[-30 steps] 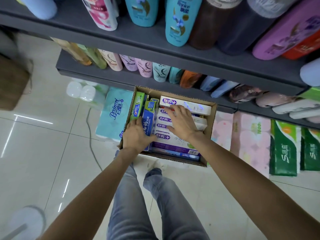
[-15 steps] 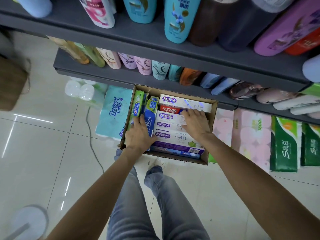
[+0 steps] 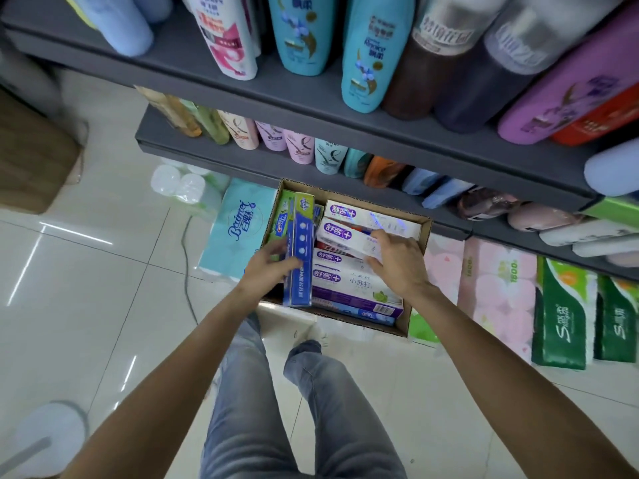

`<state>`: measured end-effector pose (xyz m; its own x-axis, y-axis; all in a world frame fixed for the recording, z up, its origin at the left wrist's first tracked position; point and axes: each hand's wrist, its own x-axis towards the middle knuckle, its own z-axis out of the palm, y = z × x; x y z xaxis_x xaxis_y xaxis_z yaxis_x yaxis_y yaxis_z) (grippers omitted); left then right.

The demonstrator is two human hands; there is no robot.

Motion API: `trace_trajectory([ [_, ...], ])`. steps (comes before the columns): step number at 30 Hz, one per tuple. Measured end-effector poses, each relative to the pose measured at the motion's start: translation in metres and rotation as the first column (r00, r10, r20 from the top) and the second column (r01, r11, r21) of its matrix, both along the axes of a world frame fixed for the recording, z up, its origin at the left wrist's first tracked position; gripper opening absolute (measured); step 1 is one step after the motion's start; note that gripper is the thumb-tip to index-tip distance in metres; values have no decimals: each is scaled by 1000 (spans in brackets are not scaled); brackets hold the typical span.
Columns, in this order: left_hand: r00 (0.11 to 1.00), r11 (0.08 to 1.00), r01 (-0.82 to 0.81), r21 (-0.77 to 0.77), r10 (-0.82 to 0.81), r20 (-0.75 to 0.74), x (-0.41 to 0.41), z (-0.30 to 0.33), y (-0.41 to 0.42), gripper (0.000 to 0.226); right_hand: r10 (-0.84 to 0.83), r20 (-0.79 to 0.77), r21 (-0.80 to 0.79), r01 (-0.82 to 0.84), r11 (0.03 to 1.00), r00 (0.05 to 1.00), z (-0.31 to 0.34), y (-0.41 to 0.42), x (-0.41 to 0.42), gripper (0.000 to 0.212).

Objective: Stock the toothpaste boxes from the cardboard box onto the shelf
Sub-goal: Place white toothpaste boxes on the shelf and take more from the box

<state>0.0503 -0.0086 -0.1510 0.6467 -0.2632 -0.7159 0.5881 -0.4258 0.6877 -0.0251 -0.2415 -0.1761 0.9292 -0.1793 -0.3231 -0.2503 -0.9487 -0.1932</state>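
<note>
An open cardboard box (image 3: 424,233) sits on the floor under the grey shelves, filled with several toothpaste boxes. My left hand (image 3: 268,269) grips a blue toothpaste box (image 3: 300,257), lifted on its edge at the carton's left side. Beside it stands a green toothpaste box (image 3: 281,219). My right hand (image 3: 397,261) holds the end of a white and purple toothpaste box (image 3: 342,235), tilted up above the stack of similar boxes (image 3: 349,283).
Grey shelves (image 3: 311,95) above carry shampoo bottles. Tissue packs (image 3: 238,226) lie left of the carton, pink paper rolls (image 3: 498,292) and green packs (image 3: 560,316) to the right. My legs stand on the tiled floor below. A brown carton (image 3: 31,160) is at far left.
My left hand has raised the blue box up out of the carton's left side. My right hand moved along the stack and lifted one white and purple box.
</note>
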Motion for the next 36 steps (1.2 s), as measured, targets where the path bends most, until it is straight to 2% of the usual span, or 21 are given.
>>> trace_trajectory([
  [3, 999, 996, 21, -92, -17, 45, -1, 25, 12, 46, -43, 21, 40, 42, 998, 999, 30, 4, -8, 42],
  [6, 993, 987, 73, -141, -58, 104, 0, 61, 22, 63, -103, 34, 136, 98, 986, 994, 71, 8, -15, 41],
  [9, 972, 969, 162, -189, -124, 200, 10, 105, 31, 58, -149, 55, 211, 134, 968, 987, 122, 11, -21, 41],
  [11, 937, 941, 262, -214, -194, 291, 22, 141, 36, 54, -174, 123, 254, 138, 957, 977, 157, 13, -25, 40],
  [13, 863, 898, 386, -213, -270, 427, 34, 176, 41, 58, -210, 197, 286, 149, 947, 958, 192, 16, -29, 38],
  [16, 702, 838, 524, -153, -323, 635, 53, 228, 45, 64, -265, 338, 299, 164, 940, 903, 247, 21, -31, 37],
  [17, 624, 827, 552, -106, -325, 711, 60, 244, 45, 65, -278, 398, 294, 165, 941, 874, 266, 22, -31, 39],
  [20, 319, 842, 535, 74, -283, 905, 81, 286, 39, 67, -352, 554, 345, 177, 922, 754, 319, 21, -28, 40],
  [24, -24, 884, 414, 217, -228, 973, 111, 337, 17, 69, -377, 674, 319, 211, 924, 635, 379, 4, -13, 36],
  [28, -332, 898, 302, 320, -215, 918, 140, 384, -18, 68, -328, 748, 220, 252, 943, 576, 420, -31, 1, 36],
  [32, -546, 875, 251, 413, -224, 807, 163, 407, -63, 68, -278, 736, 84, 324, 942, 617, 447, -83, 17, 38],
  [34, -590, 868, 221, 445, -245, 770, 169, 410, -88, 72, -240, 719, 5, 341, 940, 652, 458, -110, 29, 37],
  [36, -587, 842, 212, 496, -296, 753, 174, 408, -116, 73, -199, 696, -48, 321, 946, 690, 464, -136, 45, 36],
])
